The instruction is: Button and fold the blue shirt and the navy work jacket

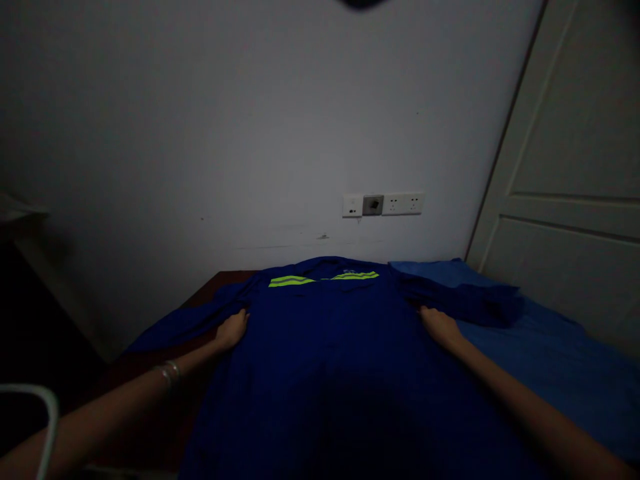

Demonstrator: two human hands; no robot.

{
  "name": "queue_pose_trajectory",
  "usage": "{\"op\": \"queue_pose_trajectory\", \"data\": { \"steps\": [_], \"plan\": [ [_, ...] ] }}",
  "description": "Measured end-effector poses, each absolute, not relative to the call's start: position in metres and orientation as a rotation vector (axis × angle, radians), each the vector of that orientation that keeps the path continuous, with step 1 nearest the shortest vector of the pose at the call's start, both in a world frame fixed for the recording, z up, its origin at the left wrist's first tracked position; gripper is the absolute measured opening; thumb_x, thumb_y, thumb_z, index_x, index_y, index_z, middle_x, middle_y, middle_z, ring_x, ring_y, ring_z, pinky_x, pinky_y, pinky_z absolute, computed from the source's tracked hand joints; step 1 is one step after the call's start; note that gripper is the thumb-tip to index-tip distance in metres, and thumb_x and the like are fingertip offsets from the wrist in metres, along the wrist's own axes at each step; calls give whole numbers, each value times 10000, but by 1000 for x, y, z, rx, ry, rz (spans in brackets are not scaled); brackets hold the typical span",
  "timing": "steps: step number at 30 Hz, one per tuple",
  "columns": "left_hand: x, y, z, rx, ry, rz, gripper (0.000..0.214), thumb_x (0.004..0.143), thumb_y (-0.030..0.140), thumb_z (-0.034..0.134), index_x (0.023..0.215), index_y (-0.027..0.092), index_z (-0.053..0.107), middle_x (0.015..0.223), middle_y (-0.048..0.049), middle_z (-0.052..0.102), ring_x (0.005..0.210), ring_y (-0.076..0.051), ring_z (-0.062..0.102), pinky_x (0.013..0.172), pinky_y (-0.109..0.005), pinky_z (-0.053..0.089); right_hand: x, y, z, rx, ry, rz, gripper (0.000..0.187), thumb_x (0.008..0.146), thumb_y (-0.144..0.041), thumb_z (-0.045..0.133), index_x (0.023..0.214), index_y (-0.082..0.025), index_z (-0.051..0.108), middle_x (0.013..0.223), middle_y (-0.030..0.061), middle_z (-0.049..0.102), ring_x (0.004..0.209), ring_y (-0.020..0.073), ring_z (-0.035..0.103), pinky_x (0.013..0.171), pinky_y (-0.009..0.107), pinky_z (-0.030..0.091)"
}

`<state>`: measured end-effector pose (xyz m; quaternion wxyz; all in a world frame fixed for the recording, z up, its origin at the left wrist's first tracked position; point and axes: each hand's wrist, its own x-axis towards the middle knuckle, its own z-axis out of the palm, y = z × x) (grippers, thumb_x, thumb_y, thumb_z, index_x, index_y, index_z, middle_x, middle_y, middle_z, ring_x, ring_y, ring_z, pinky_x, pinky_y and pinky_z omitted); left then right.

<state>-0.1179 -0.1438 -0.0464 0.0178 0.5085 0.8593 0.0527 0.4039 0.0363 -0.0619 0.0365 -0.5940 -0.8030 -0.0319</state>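
Observation:
A dark blue long-sleeved work jacket with yellow-green reflective strips across its chest lies spread out in front of me, collar toward the wall. My left hand is closed on the jacket's left edge, just below where that sleeve joins. On the opposite edge, under the other armpit, my right hand grips the fabric too. Both sleeves stretch outward, the left one hanging down toward the table's side. Deep shadow hides the lower part of the jacket.
Beneath the jacket is a dark reddish table. Lighter blue cloth lies to the right. Sockets sit on the wall behind, and a panelled door stands at the right. A pale curved bar shows at lower left.

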Motion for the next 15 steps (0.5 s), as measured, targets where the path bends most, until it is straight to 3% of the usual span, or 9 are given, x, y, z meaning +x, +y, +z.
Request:
{"op": "queue_pose_trajectory", "data": {
  "steps": [6,10,15],
  "plan": [
    [-127,-150,-41,1649,2707,59,399,902,388,195,1039,153,488,954,-165,636,888,-281,614,704,-391,451,412,35,-59,-1878,-2445,-108,296,883,-156,290,1010,-56,538,946,228,629,867,292,626,667,366,439],
    [-130,-147,-38,1614,2684,27,488,889,451,187,1023,129,529,1003,-180,627,942,-299,600,751,-409,451,411,32,-58,-1894,-2413,-95,349,907,-254,260,1011,-71,539,938,210,637,865,305,627,663,376,444],
    [-129,-175,-26,1515,2516,67,519,863,486,270,898,95,609,992,-174,646,916,-258,625,747,-299,479,435,3,-54,-1841,-2409,10,438,894,-394,257,973,-100,573,901,185,655,840,304,635,688,385,445]
  ]
}}
